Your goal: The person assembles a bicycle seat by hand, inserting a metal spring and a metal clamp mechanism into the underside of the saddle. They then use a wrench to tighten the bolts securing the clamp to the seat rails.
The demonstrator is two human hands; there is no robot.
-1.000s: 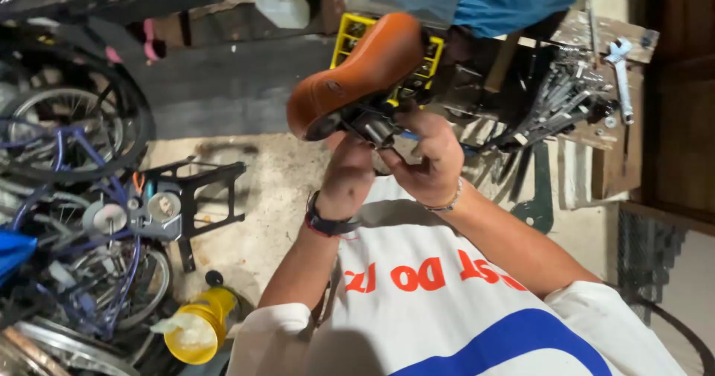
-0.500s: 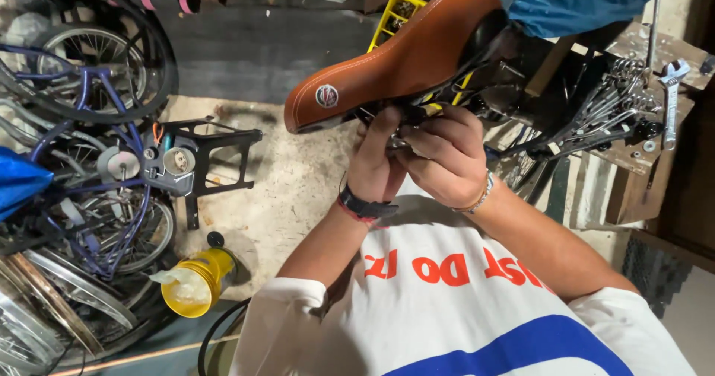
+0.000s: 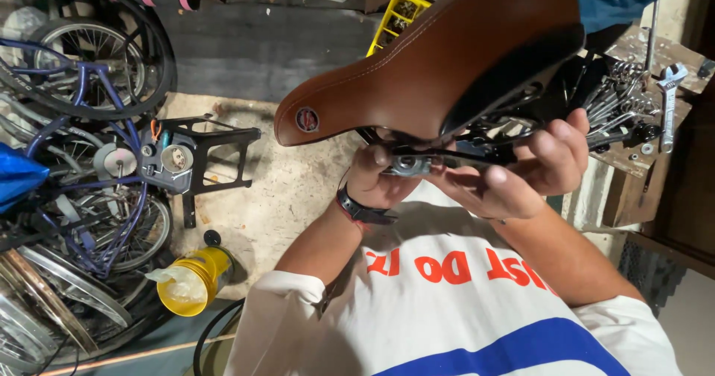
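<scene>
A stack of bicycle wheels and a blue frame point(image 3: 82, 160) fills the floor at one side. The brown bicycle saddle point(image 3: 439, 56) is held up close to the camera, nose pointing toward the wheels. Under it, the right hand point(image 3: 521, 171) has its grip clenched around the saddle's black rails, and the left hand point(image 3: 376, 179) pinches the metal clamp point(image 3: 410, 165) there. A yellow container point(image 3: 190, 279) lies on the floor; wrenches point(image 3: 633, 108) lie on the counter.
</scene>
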